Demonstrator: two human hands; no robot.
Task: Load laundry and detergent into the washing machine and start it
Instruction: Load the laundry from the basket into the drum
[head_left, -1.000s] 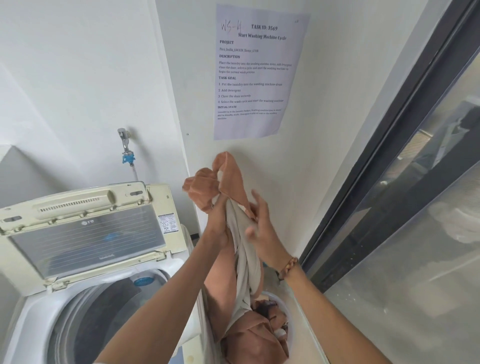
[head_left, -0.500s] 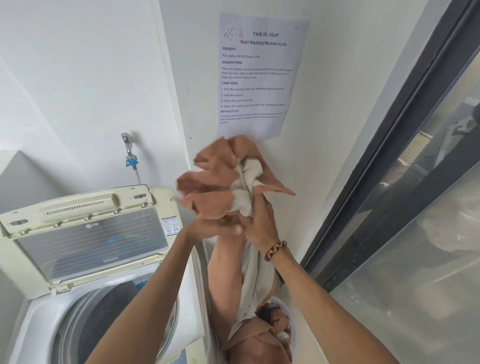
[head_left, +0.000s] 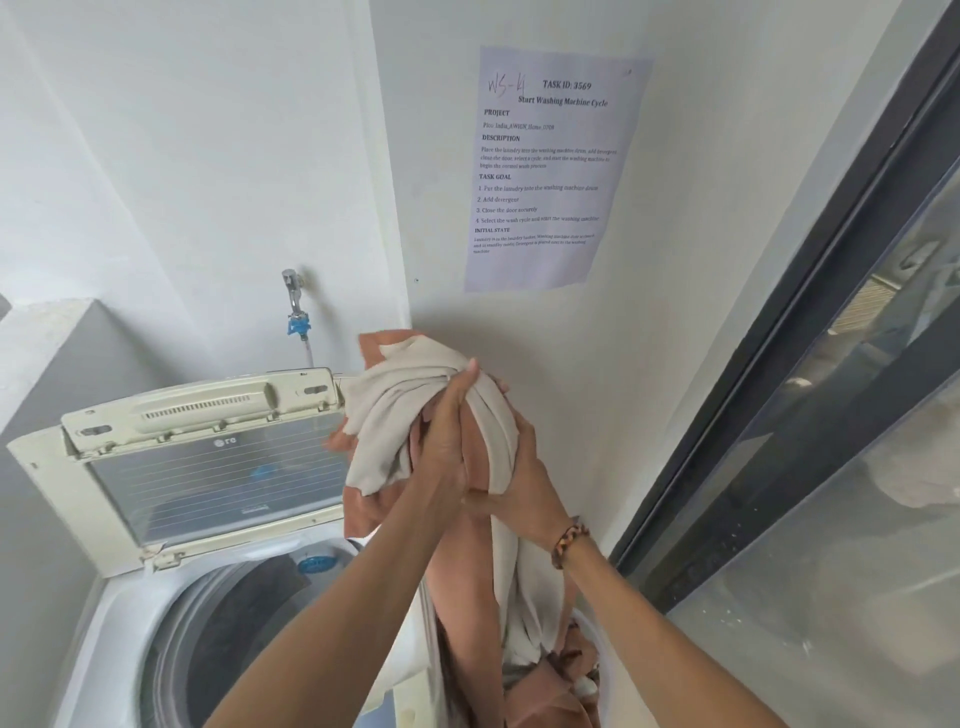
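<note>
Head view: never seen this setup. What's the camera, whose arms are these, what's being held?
There is no robot: a person wears one wide-angle camera on the head, looking forward and down, so the two arms are theirs. Both hands, left hand and right hand, grip a bundle of beige and terracotta cloth, lifted from a basket of more laundry. At left is a top-loading washing machine, its lid raised and drum open. A task sheet hangs on the wall.

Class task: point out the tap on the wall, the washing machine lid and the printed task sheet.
tap (head_left: 292, 291): head view, on its metal body.
washing machine lid (head_left: 218, 473): head view, on its window panel.
printed task sheet (head_left: 550, 171): head view, mid-page.
</note>
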